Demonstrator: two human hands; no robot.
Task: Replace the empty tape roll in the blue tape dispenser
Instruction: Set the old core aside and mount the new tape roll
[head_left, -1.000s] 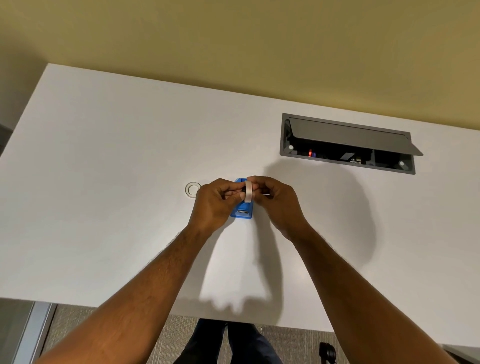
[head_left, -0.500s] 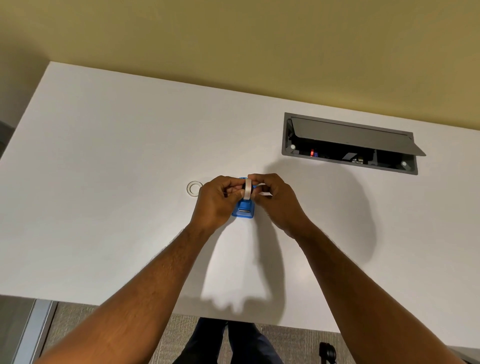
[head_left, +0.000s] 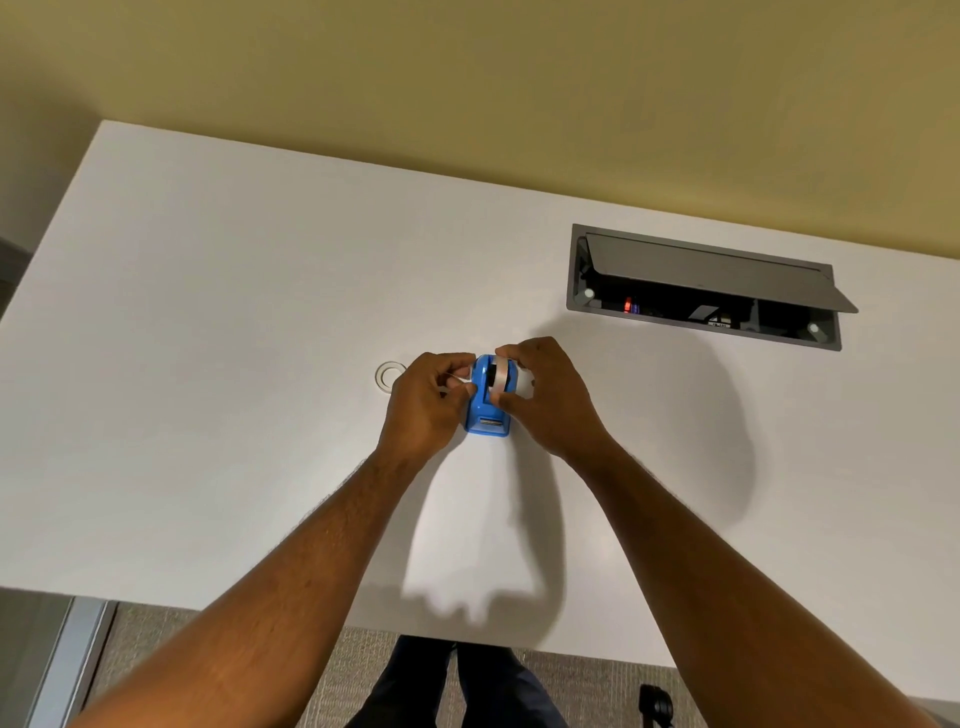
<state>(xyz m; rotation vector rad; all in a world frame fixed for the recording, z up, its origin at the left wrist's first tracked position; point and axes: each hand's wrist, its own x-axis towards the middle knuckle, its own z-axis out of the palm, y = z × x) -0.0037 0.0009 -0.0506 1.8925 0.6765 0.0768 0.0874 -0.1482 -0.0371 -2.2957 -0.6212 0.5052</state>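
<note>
A small blue tape dispenser (head_left: 487, 415) stands on the white table (head_left: 208, 364), its cutter end facing me. A white tape roll (head_left: 502, 375) sits edge-on in its top slot. My right hand (head_left: 545, 400) pinches the roll from the right, thumb at the front and fingers over the top. My left hand (head_left: 428, 402) is curled against the dispenser's left side, fingertips on a thin pale piece that I cannot make out clearly. An empty clear tape core (head_left: 389, 375) lies flat on the table just left of my left hand.
A grey cable box (head_left: 701, 291) is set into the table at the back right, its lid propped open. A yellow wall runs behind the table. My legs and carpet show below the near table edge.
The roll has gone down from between my fingertips into the dispenser's slot. My hands have parted slightly, so the blue body shows between them.
</note>
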